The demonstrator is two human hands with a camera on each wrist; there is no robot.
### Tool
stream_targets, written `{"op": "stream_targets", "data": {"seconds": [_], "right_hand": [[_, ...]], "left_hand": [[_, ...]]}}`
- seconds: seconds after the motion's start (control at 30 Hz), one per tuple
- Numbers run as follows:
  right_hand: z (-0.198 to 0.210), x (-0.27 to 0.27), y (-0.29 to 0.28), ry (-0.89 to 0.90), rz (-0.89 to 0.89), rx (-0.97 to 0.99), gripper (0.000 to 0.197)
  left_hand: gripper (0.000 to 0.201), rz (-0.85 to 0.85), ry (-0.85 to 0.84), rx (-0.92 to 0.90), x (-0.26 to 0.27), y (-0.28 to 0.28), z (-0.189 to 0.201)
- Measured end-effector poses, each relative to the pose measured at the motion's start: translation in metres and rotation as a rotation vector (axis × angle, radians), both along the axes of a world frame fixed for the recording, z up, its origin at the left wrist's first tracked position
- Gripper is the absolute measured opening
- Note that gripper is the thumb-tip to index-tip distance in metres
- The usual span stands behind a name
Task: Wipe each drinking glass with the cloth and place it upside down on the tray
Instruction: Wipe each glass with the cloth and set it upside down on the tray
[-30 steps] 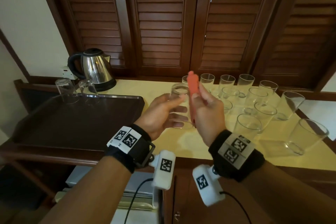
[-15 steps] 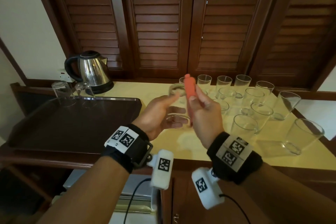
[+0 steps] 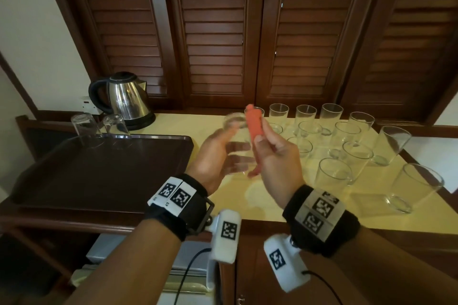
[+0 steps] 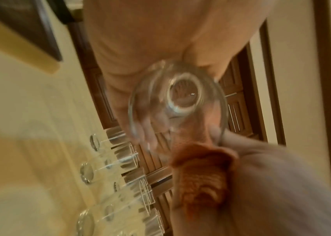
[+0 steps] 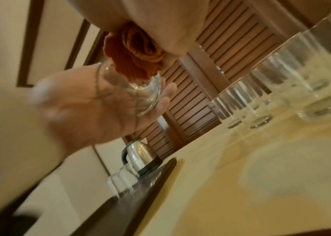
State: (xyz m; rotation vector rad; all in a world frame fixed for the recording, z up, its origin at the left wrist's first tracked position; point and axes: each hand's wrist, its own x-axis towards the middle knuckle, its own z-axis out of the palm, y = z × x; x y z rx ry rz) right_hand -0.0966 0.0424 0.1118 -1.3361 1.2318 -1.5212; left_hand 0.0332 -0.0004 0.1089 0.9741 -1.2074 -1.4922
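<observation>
My left hand (image 3: 223,153) holds a clear drinking glass (image 3: 236,138) above the yellow counter, fingers wrapped round its side. In the left wrist view the glass (image 4: 178,102) shows end on, blurred. My right hand (image 3: 275,156) grips a rolled orange cloth (image 3: 255,124) that stands upright against the glass's right side. From the right wrist the cloth (image 5: 136,52) touches the glass (image 5: 132,89) near its rim. A dark brown tray (image 3: 99,171) lies to the left. Two glasses stand upside down at its far edge (image 3: 84,129) (image 3: 116,125).
Several upright glasses (image 3: 334,178) crowd the yellow counter (image 3: 267,203) on the right, one close to my right wrist. A steel kettle (image 3: 126,99) stands behind the tray. Brown louvred doors (image 3: 218,32) close the back.
Both hands have stayed together above the counter. The left hand and its glass are now blurred with motion, and the cloth has shifted slightly along the glass.
</observation>
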Motion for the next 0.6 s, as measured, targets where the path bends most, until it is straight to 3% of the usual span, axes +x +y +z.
{"op": "stream_targets", "data": {"seconds": [0.07, 0.17, 0.3, 0.43, 0.53, 0.6], "right_hand": [[0.003, -0.008, -0.003, -0.061, -0.035, 0.018, 0.043], [0.001, 0.005, 0.007, 0.035, 0.041, -0.019, 0.045], [0.003, -0.007, -0.004, -0.016, -0.007, -0.001, 0.044], [0.003, 0.004, 0.009, 0.077, 0.038, -0.026, 0.046], [0.002, -0.002, 0.002, 0.029, -0.002, -0.006, 0.045], [0.001, -0.008, -0.003, -0.02, -0.033, 0.01, 0.044]], "left_hand": [[0.042, -0.02, -0.032, -0.037, 0.0, 0.002, -0.002], [0.049, 0.11, 0.007, -0.055, -0.001, -0.003, -0.001], [0.042, -0.047, -0.028, 0.01, -0.001, 0.002, 0.0], [0.051, 0.1, 0.051, -0.018, -0.002, -0.002, -0.002], [0.042, -0.044, 0.017, 0.065, 0.001, 0.003, 0.0], [0.044, -0.04, 0.005, 0.023, 0.0, 0.004, -0.002]]}}
